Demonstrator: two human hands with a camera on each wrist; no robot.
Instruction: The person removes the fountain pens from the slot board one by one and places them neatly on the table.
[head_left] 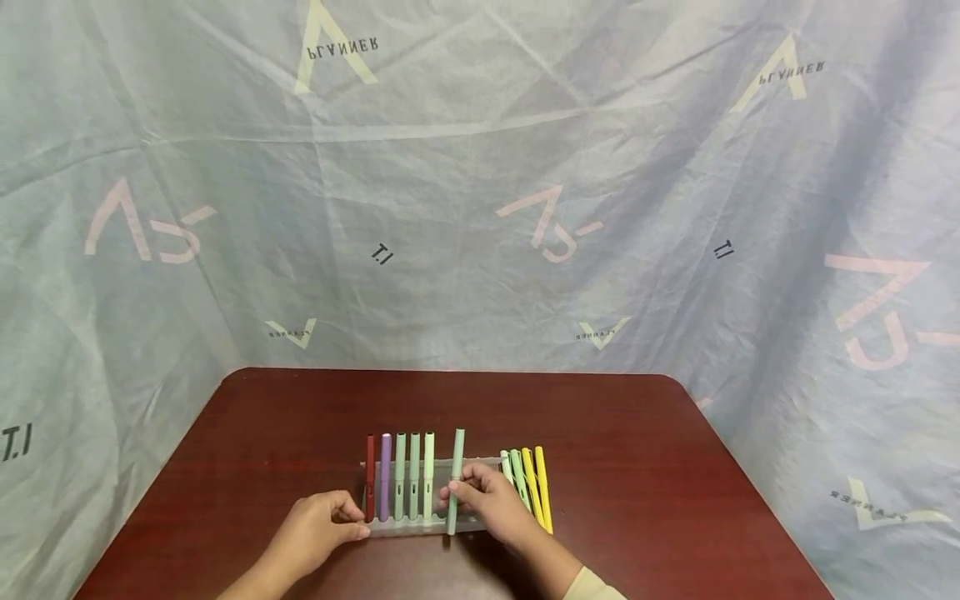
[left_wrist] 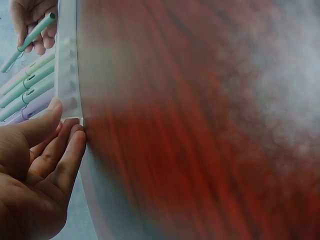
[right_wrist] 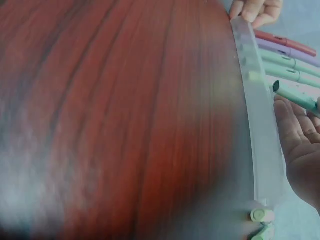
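Observation:
A clear plastic pen rack (head_left: 405, 527) stands on the table. In its left part sit a dark red pen (head_left: 371, 479), a purple pen (head_left: 386, 479), two sage-green pens (head_left: 401, 477) and a pale green pen (head_left: 429, 475), side by side. My left hand (head_left: 318, 523) pinches the rack's near left corner between thumb and fingers, plain in the left wrist view. With my right hand (head_left: 491, 502) I hold another sage-green pen (head_left: 458, 450) over the rack, right of the pale green one. Its end points toward the near edge in the right wrist view.
To the right of the rack lie pale green and green pens (head_left: 519, 475) and two yellow pens (head_left: 543, 483), leaning slightly. The dark red-brown table (head_left: 637, 467) extends around them. Grey printed fabric (head_left: 450, 167) hangs behind and at both sides.

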